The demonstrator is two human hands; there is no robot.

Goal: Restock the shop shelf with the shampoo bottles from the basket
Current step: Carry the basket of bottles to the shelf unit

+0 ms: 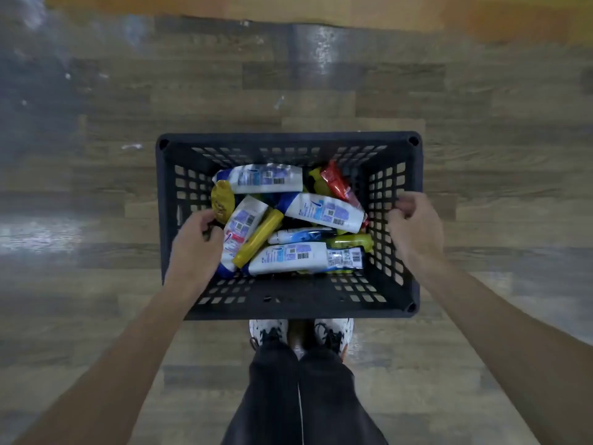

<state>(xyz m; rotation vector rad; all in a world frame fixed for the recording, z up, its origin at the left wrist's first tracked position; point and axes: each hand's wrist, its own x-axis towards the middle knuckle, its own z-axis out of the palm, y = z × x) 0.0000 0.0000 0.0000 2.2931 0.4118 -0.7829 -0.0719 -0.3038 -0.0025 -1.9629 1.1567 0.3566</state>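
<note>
Nearest: dark trousers [298, 396] and white shoes [269, 332], toes just under the near wall of the black basket [288, 311].

Both forearms reach forward to the basket's side walls. Left hand [195, 234]: fingers [208, 220] curled over the left wall and gripping it. Right hand [415, 220]: fingers [402, 205] hooked over the right rim, likewise gripping. Neither hand holds a bottle. Cannot tell whether the basket rests on the floor or hangs from the hands.

Shampoo bottles [324, 211] all lie flat in a loose heap inside the basket, between the two hands. None is on a shelf.
- near white bottle [285, 256]: long axis left to right, along the near wall.
- left white bottle [242, 228]: long axis near to far, slightly tilted, blue cap at the near end. It lies just right of the left hand, with a yellow bottle [258, 239] alongside.
- far white bottle [266, 178]: left to right, by the far wall, a red packet [337, 181] to its right.

Judgement: the left hand is the closer one for a first pick, with a short reach rightward to the left white bottle. The right hand's nearest bottle sits further in.

Beyond: plank floor [96, 187], then a blurred orange band [288, 8] at the far edge. No shelf is clearly visible.
</note>
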